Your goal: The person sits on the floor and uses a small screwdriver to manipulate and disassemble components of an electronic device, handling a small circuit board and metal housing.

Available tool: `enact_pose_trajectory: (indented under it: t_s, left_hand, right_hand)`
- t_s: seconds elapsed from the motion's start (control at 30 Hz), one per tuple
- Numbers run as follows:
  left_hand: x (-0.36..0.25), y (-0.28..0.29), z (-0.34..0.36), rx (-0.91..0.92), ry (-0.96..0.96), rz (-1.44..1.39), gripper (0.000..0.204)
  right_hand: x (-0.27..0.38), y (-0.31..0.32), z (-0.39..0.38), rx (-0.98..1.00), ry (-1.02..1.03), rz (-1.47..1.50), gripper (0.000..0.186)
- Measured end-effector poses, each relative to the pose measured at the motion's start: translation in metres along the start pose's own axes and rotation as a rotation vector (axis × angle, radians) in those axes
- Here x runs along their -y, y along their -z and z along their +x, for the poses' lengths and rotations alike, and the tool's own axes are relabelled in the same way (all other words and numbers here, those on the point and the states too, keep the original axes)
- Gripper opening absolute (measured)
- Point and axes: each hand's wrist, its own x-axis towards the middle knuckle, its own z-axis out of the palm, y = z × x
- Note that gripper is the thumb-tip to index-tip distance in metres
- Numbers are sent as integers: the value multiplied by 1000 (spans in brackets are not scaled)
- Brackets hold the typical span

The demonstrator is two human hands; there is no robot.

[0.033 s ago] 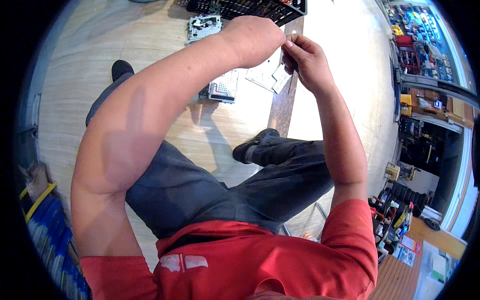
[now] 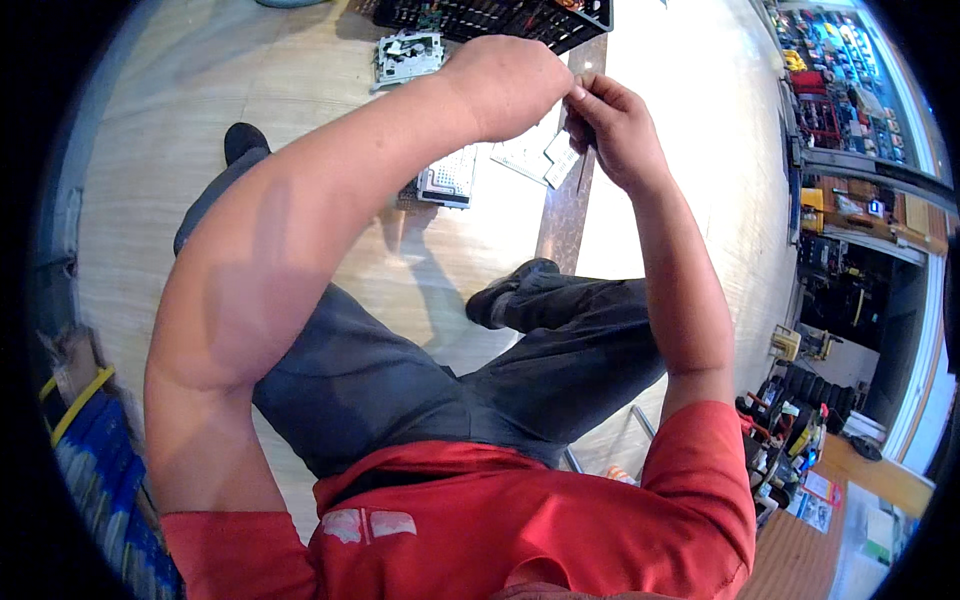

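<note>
Nearest the fingers: a small silvery-white, flat, angular metal-looking piece (image 2: 561,157), just below my right hand (image 2: 617,130). I cannot tell whether it is held or lies beneath. Right thumb and forefinger are drawn together in a pinch; anything between them is too small to make out. My left hand (image 2: 518,85) is curled, its fingertips meeting the right ones; its fingers are hidden, so I cannot tell what it grips.

My judgement: close two-handed fingertip work is the step in hand. The next move calls for a steady pinch and small, matched motions.

Farther out: a silver, box-shaped unit with a perforated top (image 2: 447,180) on the pale wood-look floor (image 2: 340,95); beyond, a silver-grey metal frame with black parts (image 2: 408,60), near a black plastic lattice crate (image 2: 490,20).
</note>
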Motion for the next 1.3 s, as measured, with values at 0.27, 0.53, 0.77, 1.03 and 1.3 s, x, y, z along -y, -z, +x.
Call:
enact_pose_trajectory:
  t_s: [0.27,0.53,0.77,1.03,1.3]
  left_hand:
    - [7,-1,-8,-104,12,-20,18]
    - [22,2,-15,-176,-113,-68,17]
    - [16,7,-10,-266,-83,-121,15]
    - [13,0,-12,-360,-41,-195,15]
    - [13,-1,-10,-258,-55,-145,14]
  right_hand:
    - [3,-29,-8,0,65,-167,22]
    - [2,-25,6,157,20,-64,22]
    - [1,-23,17,150,-42,265,20]
    - [0,-18,11,180,-83,389,18]
    - [3,-22,2,52,-16,246,20]
